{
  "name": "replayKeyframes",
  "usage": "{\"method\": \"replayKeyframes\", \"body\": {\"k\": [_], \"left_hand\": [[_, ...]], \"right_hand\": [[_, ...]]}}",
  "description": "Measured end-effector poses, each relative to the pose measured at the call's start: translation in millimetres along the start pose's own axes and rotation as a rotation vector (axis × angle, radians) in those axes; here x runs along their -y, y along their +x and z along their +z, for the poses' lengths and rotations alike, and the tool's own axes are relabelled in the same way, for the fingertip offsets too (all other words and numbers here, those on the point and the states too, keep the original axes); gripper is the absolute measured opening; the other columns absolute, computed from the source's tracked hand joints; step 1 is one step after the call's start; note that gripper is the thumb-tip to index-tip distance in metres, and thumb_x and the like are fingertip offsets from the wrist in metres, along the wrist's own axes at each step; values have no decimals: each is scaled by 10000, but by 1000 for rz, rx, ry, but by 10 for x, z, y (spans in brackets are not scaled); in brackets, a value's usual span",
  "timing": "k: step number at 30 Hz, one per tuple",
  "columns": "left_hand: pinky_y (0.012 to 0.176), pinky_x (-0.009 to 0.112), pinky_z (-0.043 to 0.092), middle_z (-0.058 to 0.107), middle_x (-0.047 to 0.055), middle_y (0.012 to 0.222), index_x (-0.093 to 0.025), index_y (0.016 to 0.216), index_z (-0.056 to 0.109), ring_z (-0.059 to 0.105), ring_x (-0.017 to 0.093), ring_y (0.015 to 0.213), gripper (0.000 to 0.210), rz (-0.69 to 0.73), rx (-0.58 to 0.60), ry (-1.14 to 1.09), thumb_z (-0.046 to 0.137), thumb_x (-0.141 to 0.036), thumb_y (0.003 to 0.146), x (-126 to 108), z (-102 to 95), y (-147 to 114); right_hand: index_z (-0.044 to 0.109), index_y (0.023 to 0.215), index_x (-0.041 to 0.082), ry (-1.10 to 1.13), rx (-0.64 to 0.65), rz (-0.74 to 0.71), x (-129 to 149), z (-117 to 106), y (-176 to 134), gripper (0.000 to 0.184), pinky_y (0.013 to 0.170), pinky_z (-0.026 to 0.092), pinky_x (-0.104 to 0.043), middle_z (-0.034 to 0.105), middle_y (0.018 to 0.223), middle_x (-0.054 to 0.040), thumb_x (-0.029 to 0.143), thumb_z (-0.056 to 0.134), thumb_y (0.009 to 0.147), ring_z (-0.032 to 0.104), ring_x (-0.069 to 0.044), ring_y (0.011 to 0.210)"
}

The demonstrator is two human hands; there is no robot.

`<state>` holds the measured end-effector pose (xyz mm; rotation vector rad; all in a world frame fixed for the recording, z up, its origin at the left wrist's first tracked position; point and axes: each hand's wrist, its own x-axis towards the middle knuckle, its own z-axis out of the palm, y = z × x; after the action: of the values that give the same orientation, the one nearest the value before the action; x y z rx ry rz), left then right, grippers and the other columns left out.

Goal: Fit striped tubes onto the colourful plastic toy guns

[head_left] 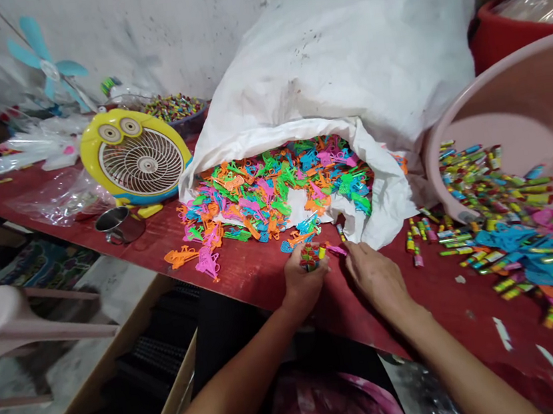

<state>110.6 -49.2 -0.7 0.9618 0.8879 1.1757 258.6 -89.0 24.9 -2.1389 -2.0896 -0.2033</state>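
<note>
My left hand [305,276] is closed around a bunch of small tubes with red and green ends [310,255]; one yellow tube end [322,252] sticks out by the thumb. To its right, my right hand [373,276] is closed, back up, with a pink plastic piece [337,249] at its fingertips. A thin small tube [341,231] shows just above those fingers; whether they grip it is unclear. Beyond both hands, bright guitar-shaped plastic pieces [274,184] spill from the mouth of a big white sack [339,58] onto the red table [245,278].
A tipped pink tub [445,166] at right holds many small tubes [494,173]. Tubes joined to plastic pieces [539,255] lie in front of it. At left stand a metal cup [128,226], a yellow fan [93,152] and a stool [3,321]. An open carton [122,387] sits below.
</note>
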Motion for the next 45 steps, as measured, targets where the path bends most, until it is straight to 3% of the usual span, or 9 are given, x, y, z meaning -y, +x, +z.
{"method": "replayKeyframes", "body": {"k": [5, 9, 12, 14, 19, 22, 25, 34, 45], "left_hand": [[616, 205, 476, 645, -2, 764, -155, 957, 594, 626, 119, 653, 342, -79, 55, -102, 785, -288, 708, -33, 77, -40], [619, 208, 462, 640, -3, 739, -152, 907, 597, 611, 118, 653, 307, -79, 127, -143, 786, -288, 708, 5, 196, -92], [634, 216, 463, 651, 6, 741, -146, 883, 600, 602, 117, 652, 297, -62, 165, -167, 789, -293, 707, 25, 257, -119], [655, 225, 474, 662, 16, 763, -144, 892, 602, 611, 123, 670, 315, -59, 173, -172, 799, -304, 705, 21, 267, -126], [658, 234, 497, 643, 4, 765, -148, 904, 594, 609, 120, 659, 353, -76, 146, -180, 815, -338, 705, 6, 247, -128], [639, 222, 484, 624, -5, 736, -148, 862, 586, 593, 110, 639, 337, -53, 152, -154, 815, -345, 713, 23, 247, -130], [613, 211, 458, 619, -7, 708, -151, 839, 574, 575, 105, 623, 336, -42, 163, -136, 811, -359, 723, 51, 251, -128], [558, 225, 444, 585, -19, 670, -165, 872, 562, 538, 102, 557, 361, -46, 205, -128, 795, -399, 727, 112, 265, -123], [537, 218, 434, 568, -17, 658, -177, 892, 583, 515, 107, 543, 201, 92, 186, 77, 691, -329, 816, 124, 252, -186]], "right_hand": [[609, 1085, 159, 101, 10, -89, -285, 18, -46, 282, 637, 402, -280, 642, 929, -82, 313, 381, 1023, 636, -205, 797], [632, 1044, 183, -27, 77, -134, -414, -20, -171, 329, 533, 359, -281, 634, 891, -72, 417, 402, 1009, 642, -208, 705], [586, 1205, 179, -40, 132, -226, -535, -58, -260, 318, 533, 362, -280, 652, 943, -86, 341, 403, 1000, 648, -208, 691], [600, 1154, 166, 22, 175, -230, -657, -87, -293, 302, 556, 377, -283, 660, 897, -89, 280, 372, 992, 644, -208, 678], [585, 853, 194, 529, 92, 87, -765, -155, -356, 295, 538, 393, -267, 621, 634, -32, 407, 418, 971, 592, -179, 547], [556, 767, 205, 964, 63, 317, -498, -179, -423, 383, 482, 389, -242, 545, 487, 18, 497, 425, 978, 519, -140, 430], [557, 726, 201, 1126, -7, 375, -160, -182, -468, 398, 490, 404, -230, 532, 476, 30, 498, 463, 972, 504, -116, 416], [529, 758, 213, 1071, -122, 338, 78, -168, -384, 351, 436, 400, -236, 588, 569, 22, 498, 485, 958, 512, -114, 403], [494, 773, 233, 730, -209, 302, 188, -131, -412, 316, 548, 390, -290, 580, 594, -14, 440, 386, 986, 563, -171, 532]]}}
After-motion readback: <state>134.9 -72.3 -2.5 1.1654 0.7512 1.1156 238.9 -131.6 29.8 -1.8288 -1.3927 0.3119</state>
